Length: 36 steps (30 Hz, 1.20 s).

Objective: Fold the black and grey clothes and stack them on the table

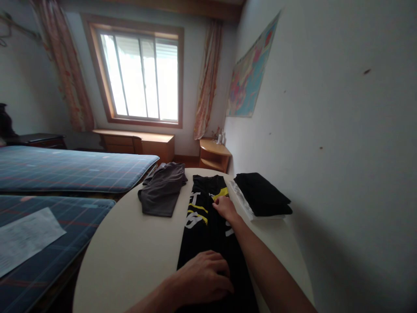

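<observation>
A black T-shirt [202,239] with white and yellow print lies on the round table as a long, narrow folded strip. My right hand [225,208] is on its far part, by the yellow print, with thumb and fingers pinched together on the cloth. Nearer to me, my left hand [208,276] lies over the shirt with its fingers curled down onto the fabric. The left fingertips are partly hidden, and so is the shirt's near end.
On the pale round table [130,256], dark grey folded clothing [163,191] lies left of the shirt. A stack of folded black clothing [260,193] over white cloth sits to the right, near the wall. Beds with plaid mattresses [74,167] stand left; one holds a paper sheet [29,239].
</observation>
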Each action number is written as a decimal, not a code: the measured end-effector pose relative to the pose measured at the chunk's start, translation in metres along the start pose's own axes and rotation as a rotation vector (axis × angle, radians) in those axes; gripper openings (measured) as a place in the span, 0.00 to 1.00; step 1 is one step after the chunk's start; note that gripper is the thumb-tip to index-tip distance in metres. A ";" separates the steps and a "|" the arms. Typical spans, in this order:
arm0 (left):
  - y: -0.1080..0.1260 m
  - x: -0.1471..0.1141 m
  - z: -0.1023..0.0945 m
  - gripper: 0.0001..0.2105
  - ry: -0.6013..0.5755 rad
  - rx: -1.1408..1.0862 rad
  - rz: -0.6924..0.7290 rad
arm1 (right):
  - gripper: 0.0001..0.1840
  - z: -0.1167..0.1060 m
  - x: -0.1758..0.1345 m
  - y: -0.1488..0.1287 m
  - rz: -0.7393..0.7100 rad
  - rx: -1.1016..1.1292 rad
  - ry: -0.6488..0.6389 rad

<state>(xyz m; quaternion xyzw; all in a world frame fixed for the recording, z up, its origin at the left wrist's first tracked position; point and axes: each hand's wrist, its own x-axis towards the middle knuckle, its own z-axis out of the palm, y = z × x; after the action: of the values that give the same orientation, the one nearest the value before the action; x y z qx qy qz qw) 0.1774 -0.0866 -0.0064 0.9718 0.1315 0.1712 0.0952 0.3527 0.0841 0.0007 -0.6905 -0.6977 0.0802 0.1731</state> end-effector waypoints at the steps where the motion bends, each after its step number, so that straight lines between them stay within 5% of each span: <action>1: 0.000 0.000 0.001 0.07 -0.002 0.003 -0.002 | 0.10 0.001 -0.001 -0.001 -0.005 0.012 0.006; 13: 0.004 -0.003 0.003 0.09 -0.080 -0.087 -0.033 | 0.17 0.015 -0.024 0.004 -0.209 0.077 -0.026; 23: -0.009 -0.021 -0.021 0.13 -0.014 -0.217 -0.254 | 0.19 0.020 -0.007 -0.010 0.035 0.127 -0.013; 30: -0.010 -0.023 -0.026 0.07 0.002 -0.265 -0.243 | 0.14 0.024 0.001 -0.016 0.158 0.173 0.020; 36: -0.003 -0.019 -0.026 0.08 0.015 -0.308 -0.223 | 0.14 0.023 -0.001 -0.007 0.124 0.207 0.047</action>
<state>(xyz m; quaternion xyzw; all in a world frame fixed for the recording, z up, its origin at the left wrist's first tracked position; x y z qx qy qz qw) 0.1509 -0.0858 0.0108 0.9238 0.2114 0.1848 0.2603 0.3381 0.0854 -0.0182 -0.7125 -0.6374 0.1460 0.2544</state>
